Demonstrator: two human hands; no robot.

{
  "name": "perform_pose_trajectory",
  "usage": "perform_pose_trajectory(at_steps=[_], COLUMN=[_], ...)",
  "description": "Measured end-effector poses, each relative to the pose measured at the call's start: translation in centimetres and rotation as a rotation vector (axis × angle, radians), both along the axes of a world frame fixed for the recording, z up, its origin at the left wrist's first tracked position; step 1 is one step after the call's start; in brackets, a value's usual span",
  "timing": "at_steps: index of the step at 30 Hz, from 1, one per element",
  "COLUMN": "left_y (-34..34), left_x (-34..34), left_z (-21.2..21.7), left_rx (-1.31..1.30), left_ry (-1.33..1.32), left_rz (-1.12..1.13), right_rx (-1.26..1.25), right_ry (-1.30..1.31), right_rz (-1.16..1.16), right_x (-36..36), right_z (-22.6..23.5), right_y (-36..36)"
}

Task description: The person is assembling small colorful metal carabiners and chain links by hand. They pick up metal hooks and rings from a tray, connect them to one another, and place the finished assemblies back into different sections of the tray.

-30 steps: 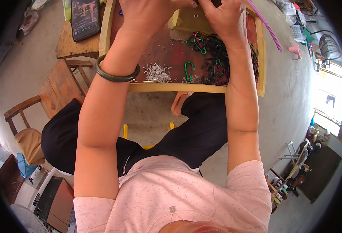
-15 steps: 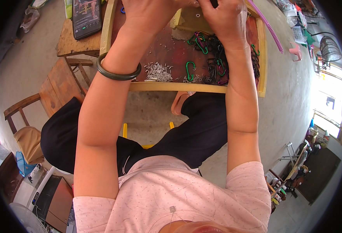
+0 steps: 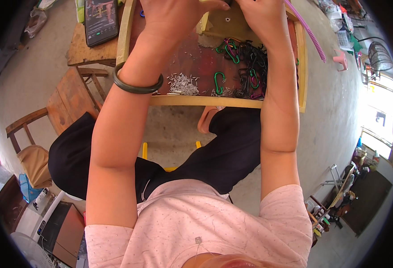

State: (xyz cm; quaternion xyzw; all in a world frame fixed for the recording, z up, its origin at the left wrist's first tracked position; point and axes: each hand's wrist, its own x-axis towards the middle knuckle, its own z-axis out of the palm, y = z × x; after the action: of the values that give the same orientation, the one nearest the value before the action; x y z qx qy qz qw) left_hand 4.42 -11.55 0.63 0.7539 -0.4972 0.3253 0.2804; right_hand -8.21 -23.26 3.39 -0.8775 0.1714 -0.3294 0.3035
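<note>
My left hand (image 3: 176, 15) is at the top edge above the tray, thumb stretched right toward a small dark thing only partly in view. Its other fingers are cut off by the picture's edge. Close by on the right, my right hand (image 3: 264, 18) looks closed, fingertips cut off too; what it grips is hidden. Below lies a wooden-rimmed tray (image 3: 205, 102) with a reddish bottom. In it are a heap of small silver metal pins (image 3: 183, 84), a green carabiner (image 3: 219, 83) and a tangled pile of black, green and purple carabiners (image 3: 252, 67), partly behind my right forearm.
A phone (image 3: 101, 22) rests on a wooden surface (image 3: 82, 49) left of the tray. Beside my leg stands a wooden chair (image 3: 64, 102). A purple coiled cord (image 3: 310, 33) hangs past the tray's right rim. At far right is a dark wire fan (image 3: 379, 56).
My right hand has shifted slightly right and up, further out at the top edge, uncovering more of the carabiner pile. My left hand has barely moved.
</note>
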Motion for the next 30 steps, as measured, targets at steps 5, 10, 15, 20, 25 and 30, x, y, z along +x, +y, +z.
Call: perform_pose_trajectory(at_steps=[5,10,15,20,25,30], left_y=[0.2,0.2,0.3,0.2,0.3,0.1], left_x=[-0.2,-0.7,-0.3,-0.9,-0.8,-0.9], left_z=[0.5,1.4,1.9,2.0,2.1,2.2], left_rx=[-0.008,-0.007,0.018,0.048,0.006,0.024], left_ry=[0.021,0.063,0.13,0.125,0.109,0.112], left_rz=[-0.03,-0.05,-0.065,-0.049,-0.068,-0.047], right_rx=[0.004,0.015,-0.101,-0.055,-0.146,-0.151], right_ry=[0.0,0.058,0.011,0.068,0.033,-0.006], right_rz=[0.04,-0.011,-0.004,-0.065,-0.096,-0.073], right_x=[-0.1,-0.1,0.1,-0.3,0.0,0.1], right_z=[0.9,0.6,1.1,0.6,0.1,-0.2], right_y=[0.6,0.0,0.4,0.3,0.6,0.3])
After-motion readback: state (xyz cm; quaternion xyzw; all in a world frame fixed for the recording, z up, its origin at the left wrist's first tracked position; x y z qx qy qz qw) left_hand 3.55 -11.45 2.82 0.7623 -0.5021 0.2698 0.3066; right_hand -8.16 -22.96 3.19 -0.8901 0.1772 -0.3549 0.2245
